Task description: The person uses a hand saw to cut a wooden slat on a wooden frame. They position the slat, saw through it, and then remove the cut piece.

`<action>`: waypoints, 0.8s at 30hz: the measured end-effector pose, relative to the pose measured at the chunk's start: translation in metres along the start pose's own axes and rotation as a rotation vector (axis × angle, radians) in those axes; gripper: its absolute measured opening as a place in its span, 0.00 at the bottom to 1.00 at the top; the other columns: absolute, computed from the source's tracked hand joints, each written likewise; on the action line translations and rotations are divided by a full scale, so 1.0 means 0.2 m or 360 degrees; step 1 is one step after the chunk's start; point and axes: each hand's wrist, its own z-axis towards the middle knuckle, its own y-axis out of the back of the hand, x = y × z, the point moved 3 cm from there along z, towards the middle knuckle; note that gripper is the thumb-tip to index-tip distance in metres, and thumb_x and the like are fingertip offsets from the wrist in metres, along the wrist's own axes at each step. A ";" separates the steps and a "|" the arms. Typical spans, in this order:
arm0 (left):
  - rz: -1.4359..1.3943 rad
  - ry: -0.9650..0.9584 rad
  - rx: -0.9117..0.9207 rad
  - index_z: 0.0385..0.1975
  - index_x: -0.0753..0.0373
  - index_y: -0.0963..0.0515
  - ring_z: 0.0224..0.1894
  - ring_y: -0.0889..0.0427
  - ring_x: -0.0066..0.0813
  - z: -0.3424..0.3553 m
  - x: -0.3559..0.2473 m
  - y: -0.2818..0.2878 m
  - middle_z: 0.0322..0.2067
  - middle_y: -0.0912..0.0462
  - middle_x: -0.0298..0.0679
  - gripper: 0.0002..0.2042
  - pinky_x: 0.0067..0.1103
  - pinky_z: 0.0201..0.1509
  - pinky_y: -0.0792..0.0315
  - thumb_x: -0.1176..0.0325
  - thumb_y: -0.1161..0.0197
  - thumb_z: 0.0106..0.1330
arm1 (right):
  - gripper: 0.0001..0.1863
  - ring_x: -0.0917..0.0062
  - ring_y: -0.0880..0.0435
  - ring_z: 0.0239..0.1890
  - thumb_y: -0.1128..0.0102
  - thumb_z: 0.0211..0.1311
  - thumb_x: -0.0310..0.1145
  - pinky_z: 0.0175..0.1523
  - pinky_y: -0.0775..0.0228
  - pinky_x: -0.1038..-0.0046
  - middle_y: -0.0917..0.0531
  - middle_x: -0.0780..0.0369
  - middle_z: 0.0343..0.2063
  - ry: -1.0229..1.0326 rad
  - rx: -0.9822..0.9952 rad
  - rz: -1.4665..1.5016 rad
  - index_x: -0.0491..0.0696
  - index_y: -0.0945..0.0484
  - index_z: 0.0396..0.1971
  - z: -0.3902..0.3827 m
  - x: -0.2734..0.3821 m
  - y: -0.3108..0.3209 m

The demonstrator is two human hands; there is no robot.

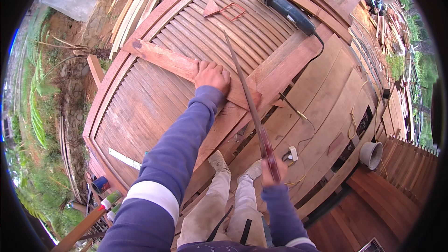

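Note:
A reddish wooden board (163, 59) lies slantwise across a large louvred wooden panel (144, 98). My left hand (212, 77) presses down on the board, its fingers curled over the far edge. In my right hand (274, 171), closed around the brown handle, is a long tapering saw (243, 81), seen nearly edge-on. Its narrow tip points up and away over the slats. The blade passes over the right end of the board; whether it touches the wood I cannot tell.
A corded angle grinder (287, 11) rests at the panel's far right, near a reddish triangular piece (211, 8). A white ruler (124, 158) lies near left. Cords and a white socket (292, 153) are on the planks (322, 98). A bucket (371, 155) stands right; a person (374, 3) is beyond.

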 end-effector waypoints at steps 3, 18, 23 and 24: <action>-0.0015 -0.0007 0.0012 0.22 0.61 0.21 0.48 0.27 0.40 0.01 -0.01 -0.01 0.31 0.20 0.39 0.12 0.43 0.69 0.47 0.63 0.48 0.61 | 0.07 0.79 0.28 0.19 0.38 0.57 0.29 0.26 0.39 0.72 0.27 0.61 0.16 -0.0139 0.0004 0.0132 0.42 0.23 0.27 0.10 0.07 -0.05; -0.0045 -0.0016 -0.0087 0.25 0.61 0.19 0.48 0.26 0.40 -0.01 0.01 0.00 0.34 0.19 0.39 0.12 0.43 0.69 0.49 0.62 0.47 0.62 | 0.05 0.75 0.26 0.17 0.38 0.53 0.27 0.25 0.36 0.72 0.26 0.61 0.14 0.0004 -0.0140 0.0250 0.42 0.23 0.24 0.03 0.02 0.05; 0.0086 0.0103 0.0144 0.25 0.60 0.17 0.49 0.25 0.40 -0.04 0.11 0.00 0.34 0.17 0.39 0.15 0.42 0.70 0.49 0.58 0.48 0.62 | 0.07 0.73 0.26 0.18 0.36 0.53 0.30 0.25 0.35 0.71 0.27 0.60 0.15 0.0170 -0.0138 0.0220 0.43 0.24 0.25 -0.22 0.23 0.23; 0.0097 0.0136 0.0206 0.25 0.59 0.16 0.49 0.25 0.39 -0.08 0.13 0.04 0.33 0.17 0.39 0.16 0.41 0.70 0.49 0.58 0.48 0.61 | 0.07 0.72 0.25 0.18 0.36 0.53 0.30 0.25 0.35 0.71 0.26 0.59 0.15 0.0176 -0.0157 0.0084 0.43 0.24 0.25 -0.27 0.26 0.25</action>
